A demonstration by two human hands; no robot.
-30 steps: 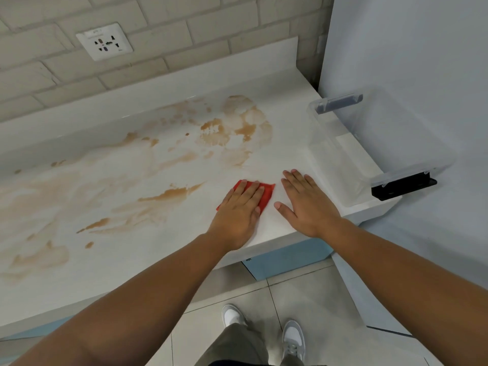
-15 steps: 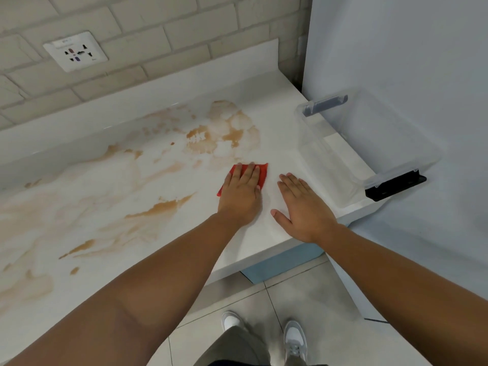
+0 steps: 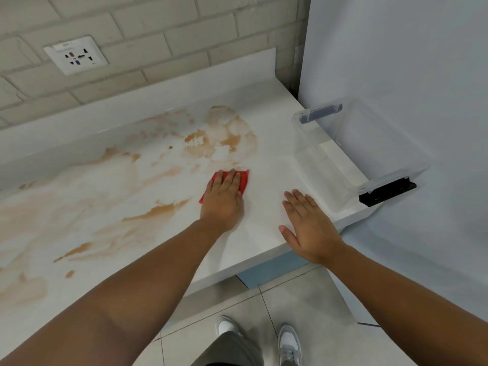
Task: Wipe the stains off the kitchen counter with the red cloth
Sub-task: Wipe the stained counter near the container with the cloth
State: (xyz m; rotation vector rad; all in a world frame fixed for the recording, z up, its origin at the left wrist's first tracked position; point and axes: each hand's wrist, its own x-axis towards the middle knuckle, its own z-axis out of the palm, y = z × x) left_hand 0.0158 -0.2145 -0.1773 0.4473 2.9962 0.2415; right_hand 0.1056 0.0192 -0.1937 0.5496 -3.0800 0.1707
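You get bright, even, soft light across the scene; the white tabletop [image 3: 264, 143] carries only a faint sheen along its back edge. Pale, diffuse shadows lie just beside your left hand [image 3: 221, 204] and right hand [image 3: 311, 233], toward the front edge. The wide lens bows the brick wall [image 3: 158, 35] courses near the frame's rim. Detail is slightly soft throughout, most at your forearms [image 3: 132, 286].

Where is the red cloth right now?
In the head view, the red cloth lies on the counter under the left hand, just short of the big brown stain and left of the right hand.
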